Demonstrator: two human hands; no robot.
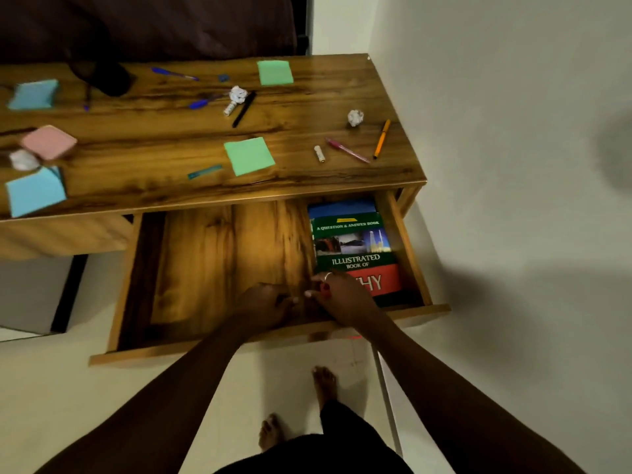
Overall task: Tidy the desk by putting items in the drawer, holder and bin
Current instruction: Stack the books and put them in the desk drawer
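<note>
On the wooden surface [154, 138], toward 9 o'clock, lie a pink pad [49, 142], a paper ball [24, 159] just beside it and a blue sheet [36, 191] at the front edge. Around the middle, a black pen [244, 109] lies beside a second paper ball [238, 94], with a green note [249, 155] at 6 o'clock from them. Toward 3 o'clock sit a third paper ball [355, 117], a pink pen [347, 150] and an orange pen [381, 138]. Below the surface the drawer [171, 350] stands pulled out, and a green-and-red book [355, 248] lies flat at its 3 o'clock end, on top of a blue book [342, 210]. The left grip [270, 302] reaches in behind the drawer's front wall with fingers bent. The right grip [338, 295] is just beside it, over the green-and-red book's near-left corner — blur hides whether either one is grasping anything.
</note>
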